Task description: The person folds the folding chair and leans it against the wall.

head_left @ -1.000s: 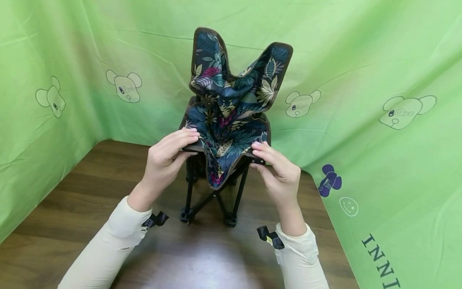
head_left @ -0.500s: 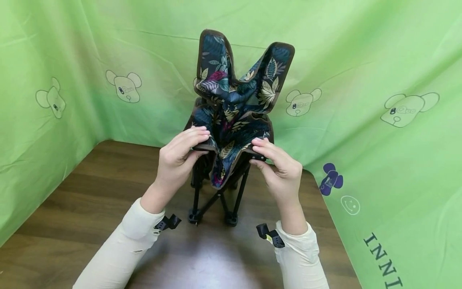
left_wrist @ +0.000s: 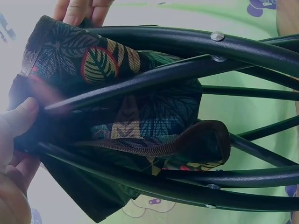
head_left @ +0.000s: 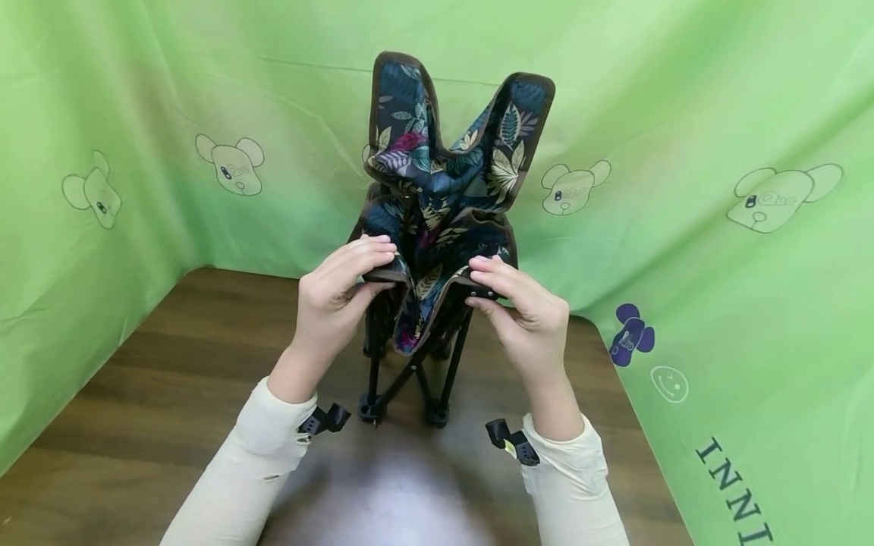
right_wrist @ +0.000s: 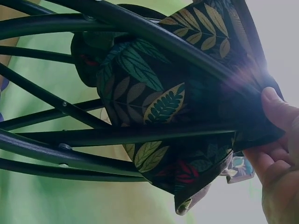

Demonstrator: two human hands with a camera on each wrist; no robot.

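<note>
- A small folding chair stood upright toward the back edge of the table, midway between its left and right edges, feet planted on the wood.
- The left hand pinched the front left corner of the seat, fingers pressed together on top and thumb tucked under the brown trim.
- The right hand did the same at the front right corner, fingers flat along the rim, thumb beneath.
- The leafy seat cloth sagged loosely between the corners; it looked soft and floppy, no good for a firm hold by itself.
- The black frame tubes looked stiff and smooth, likely light, and crossed on rivets, so a finger could get nipped where they scissor.
- Best hold, by my reckoning, was right at those corners, where cloth wraps tube.
- The table was dark wood grain with a glare patch near the front edge.
- Green cloth printed with cartoon bears hung behind and on both sides.
</note>
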